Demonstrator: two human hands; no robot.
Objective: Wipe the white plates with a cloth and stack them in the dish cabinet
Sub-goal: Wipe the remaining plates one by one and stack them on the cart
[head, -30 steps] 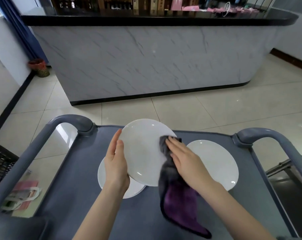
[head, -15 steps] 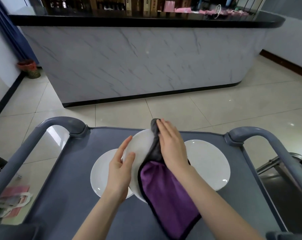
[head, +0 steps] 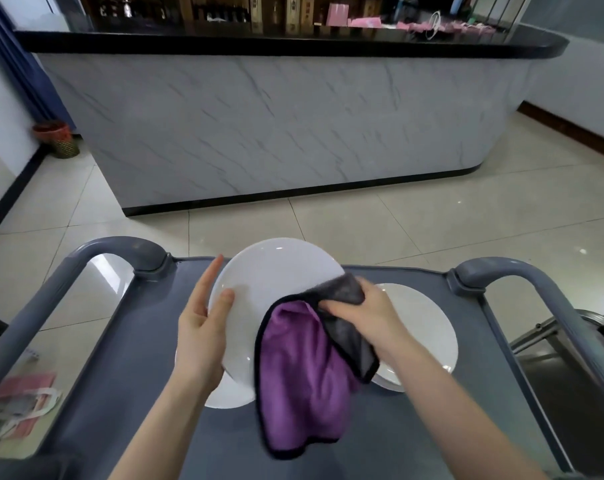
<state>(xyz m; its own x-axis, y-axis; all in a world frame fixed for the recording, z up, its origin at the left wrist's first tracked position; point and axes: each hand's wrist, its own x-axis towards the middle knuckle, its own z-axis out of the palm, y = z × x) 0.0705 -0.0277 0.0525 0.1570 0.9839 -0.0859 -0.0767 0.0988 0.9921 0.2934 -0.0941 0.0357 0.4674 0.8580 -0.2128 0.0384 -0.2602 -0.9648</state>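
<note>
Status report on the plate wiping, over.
Left hand holds the raised plate by its rim. Right hand grips the cloth against it. Two plates lie on the cart: left plate, right plate. Nothing in the way.

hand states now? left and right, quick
Left hand: holds the raised white plate at its rim, thumb on its face.
Right hand: grips the cloth against that plate.

No readable text, labels or numbers anywhere. Boxes and bottles (head: 293, 15) on the far shelf behind the counter carry markings, but they are too blurred and small to read.
</note>
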